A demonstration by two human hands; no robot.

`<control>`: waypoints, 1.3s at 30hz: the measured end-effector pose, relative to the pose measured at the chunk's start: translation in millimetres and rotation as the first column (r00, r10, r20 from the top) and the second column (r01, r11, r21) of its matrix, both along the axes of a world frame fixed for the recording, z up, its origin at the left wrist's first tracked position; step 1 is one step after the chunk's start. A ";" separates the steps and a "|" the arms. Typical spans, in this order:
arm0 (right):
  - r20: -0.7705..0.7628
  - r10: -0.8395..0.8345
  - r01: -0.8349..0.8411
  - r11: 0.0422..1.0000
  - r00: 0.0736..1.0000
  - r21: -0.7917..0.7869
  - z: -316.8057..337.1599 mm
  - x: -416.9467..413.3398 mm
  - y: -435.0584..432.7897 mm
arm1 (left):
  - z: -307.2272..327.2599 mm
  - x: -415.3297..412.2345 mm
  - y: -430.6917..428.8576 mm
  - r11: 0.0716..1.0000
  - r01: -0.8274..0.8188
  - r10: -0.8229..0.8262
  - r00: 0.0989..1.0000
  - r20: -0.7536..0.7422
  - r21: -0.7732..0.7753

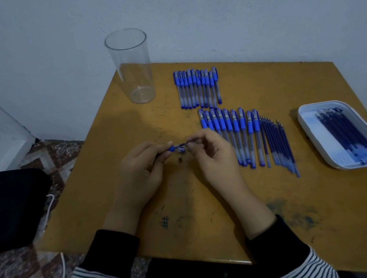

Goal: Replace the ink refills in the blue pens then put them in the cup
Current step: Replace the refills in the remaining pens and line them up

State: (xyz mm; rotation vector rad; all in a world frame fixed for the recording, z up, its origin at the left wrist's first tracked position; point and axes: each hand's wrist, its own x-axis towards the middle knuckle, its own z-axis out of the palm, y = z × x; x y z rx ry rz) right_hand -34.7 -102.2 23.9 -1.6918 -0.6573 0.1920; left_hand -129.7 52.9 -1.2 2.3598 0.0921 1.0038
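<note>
My left hand (142,165) grips the barrel of a blue pen (171,148) by its blue grip end. My right hand (212,151) pinches the thin ink refill (186,142) that sticks out of that barrel. A small metal tip (180,159) and a blue cap (181,149) lie on the table just below the pen. A tall clear cup (132,65) stands at the table's far left corner and holds nothing. Two rows of capped blue pens lie beyond my hands, a far row (197,87) and a near row (231,132).
Loose blue refills (277,144) lie right of the near pen row. A white tray (307,121) with several more refills sits at the right edge. The wooden table (210,205) has ink stains. A black bag (10,208) rests on the floor at left.
</note>
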 end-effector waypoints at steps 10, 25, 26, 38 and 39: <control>-0.036 -0.133 0.138 0.941 0.990 0.308 8.9 -2.2 -1.0 | 3.4 0.6 -1.1 0.997 -0.032 0.035 0.999 0.037 -0.066; -0.097 -0.284 0.295 0.827 0.954 0.479 23.3 10.9 -15.0 | 6.9 5.3 -2.0 0.998 0.012 -0.009 0.999 0.048 -0.065; -0.102 -0.288 0.301 0.821 0.952 0.485 24.9 12.5 -18.0 | 6.5 6.0 -2.2 0.998 0.014 -0.011 0.999 0.047 -0.059; -0.264 -0.260 0.338 0.887 0.929 0.315 28.9 65.6 -103.0 | 17.5 42.3 -55.4 0.994 0.075 -0.068 0.994 0.086 -0.078; -0.260 -0.262 0.331 0.903 0.929 0.275 29.2 70.5 -112.8 | 17.6 47.9 -63.5 0.993 0.091 -0.084 0.992 0.094 -0.071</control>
